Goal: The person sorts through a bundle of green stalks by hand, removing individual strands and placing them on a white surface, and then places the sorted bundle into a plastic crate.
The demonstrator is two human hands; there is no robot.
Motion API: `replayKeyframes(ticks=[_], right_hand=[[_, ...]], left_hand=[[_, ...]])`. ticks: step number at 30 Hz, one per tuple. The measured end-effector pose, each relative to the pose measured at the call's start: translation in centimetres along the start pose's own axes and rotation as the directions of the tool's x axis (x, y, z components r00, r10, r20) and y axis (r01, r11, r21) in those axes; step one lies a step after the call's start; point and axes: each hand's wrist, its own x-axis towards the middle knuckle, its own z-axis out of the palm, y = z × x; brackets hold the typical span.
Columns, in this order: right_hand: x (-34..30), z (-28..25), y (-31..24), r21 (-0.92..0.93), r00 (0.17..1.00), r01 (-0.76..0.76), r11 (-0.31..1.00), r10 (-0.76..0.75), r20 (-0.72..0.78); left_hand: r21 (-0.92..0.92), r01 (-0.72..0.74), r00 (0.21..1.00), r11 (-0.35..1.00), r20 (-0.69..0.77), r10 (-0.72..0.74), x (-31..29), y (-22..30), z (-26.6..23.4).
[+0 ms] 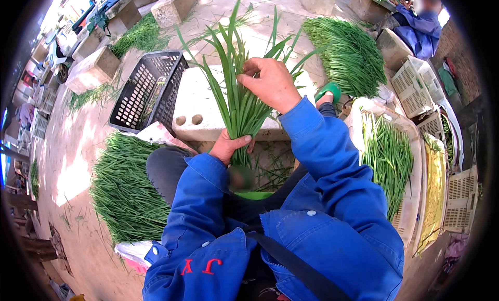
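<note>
A bunch of flat-leaved garlic chives stands upright in front of me, leaf tips fanning out upward. My left hand is closed around its lower part, thumb across the front. Higher up, my right hand pinches at the leaves with curled fingers; exactly which leaves lie between the fingertips is partly hidden. Behind the bunch is a pale block with round holes, used as a low surface between my knees and the far floor. Loose green pieces lie on the ground below my hands.
A large chive heap lies at my left, another at the far right. A black plastic crate stands left of the block. At right, a pale basket holds more chives. Another person sits at the far right.
</note>
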Motion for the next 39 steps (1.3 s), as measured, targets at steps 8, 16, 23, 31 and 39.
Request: replayKeyframes(ticks=[8, 16, 23, 31, 39], right_hand=[[0.0, 2.1, 2.6, 0.561, 0.973, -0.145, 0.815, 0.22, -0.068], [-0.2, 3.0, 3.7, 0.446, 0.948, -0.14, 0.884, 0.25, -0.198], [-2.2, 4.1, 4.4, -0.497, 0.667, 0.462, 0.734, -0.657, -0.351], [-1.7, 4.6, 6.4, 0.552, 0.975, -0.06, 0.832, 0.168, -0.146], [-1.4, -1.4, 8.3, 0.995, 0.925, -0.097, -0.013, 0.367, 0.095]], left_hand=[[-0.057, -0.041, 0.994, 0.998, -0.099, 0.035, -0.2, -0.1, -0.3], [-0.083, -0.034, 0.99, 0.996, -0.137, 0.022, 0.7, -1.6, -0.5], [-0.419, 0.084, 0.995, 0.904, -0.011, -0.098, -0.5, -2.0, -1.1], [-0.151, 0.162, 0.976, 0.975, -0.118, -0.18, 0.2, -2.9, -1.5], [-0.149, 0.142, 0.983, 0.979, -0.097, -0.158, 0.4, -3.3, -1.6]])
